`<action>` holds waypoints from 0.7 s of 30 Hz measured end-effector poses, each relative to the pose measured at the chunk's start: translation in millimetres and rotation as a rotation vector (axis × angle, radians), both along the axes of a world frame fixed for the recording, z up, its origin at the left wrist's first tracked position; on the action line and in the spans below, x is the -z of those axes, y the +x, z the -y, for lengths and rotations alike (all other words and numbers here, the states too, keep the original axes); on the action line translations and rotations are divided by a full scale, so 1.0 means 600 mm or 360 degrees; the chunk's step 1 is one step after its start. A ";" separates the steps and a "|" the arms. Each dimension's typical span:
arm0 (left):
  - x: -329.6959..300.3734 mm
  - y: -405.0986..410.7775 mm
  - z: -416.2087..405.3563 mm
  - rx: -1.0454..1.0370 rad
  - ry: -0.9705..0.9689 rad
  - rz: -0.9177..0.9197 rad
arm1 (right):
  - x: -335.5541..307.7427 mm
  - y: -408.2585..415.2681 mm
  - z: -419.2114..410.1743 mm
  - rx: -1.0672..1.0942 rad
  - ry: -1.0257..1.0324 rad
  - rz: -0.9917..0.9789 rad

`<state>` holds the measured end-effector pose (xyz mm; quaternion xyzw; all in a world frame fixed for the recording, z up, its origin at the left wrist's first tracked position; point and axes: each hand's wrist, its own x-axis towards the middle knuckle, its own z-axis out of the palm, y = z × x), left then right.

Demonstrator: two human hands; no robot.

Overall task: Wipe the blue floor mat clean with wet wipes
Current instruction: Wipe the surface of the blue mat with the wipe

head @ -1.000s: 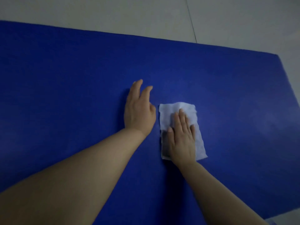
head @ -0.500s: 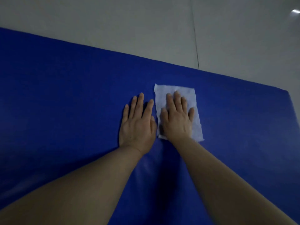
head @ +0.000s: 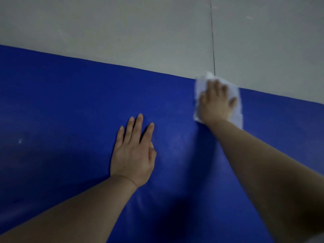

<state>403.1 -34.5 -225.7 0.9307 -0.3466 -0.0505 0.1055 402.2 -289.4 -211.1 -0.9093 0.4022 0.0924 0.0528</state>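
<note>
Right hand (head: 216, 104) has slid the wet wipe (head: 235, 104) out to the mat's (head: 70, 102) far edge, 1 o'clock from left hand (head: 134, 155). Fingers straight, pressing flat; wipe under them, overhanging onto grey floor (head: 122, 28). Left hand flat, fingers slightly spread.

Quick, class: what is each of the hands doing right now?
Left hand: open, flat on the blue mat, holding nothing.
Right hand: open, fingers pressing the wet wipe at the mat's far edge.

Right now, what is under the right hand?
The white wipe lies under the right hand, at the mat's far edge. The mat beneath the wipe is covered.
</note>
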 end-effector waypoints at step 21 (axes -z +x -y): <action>-0.032 0.004 0.015 -0.0046 0.0094 -0.0220 | -0.005 -0.117 0.047 0.0100 0.0071 0.0152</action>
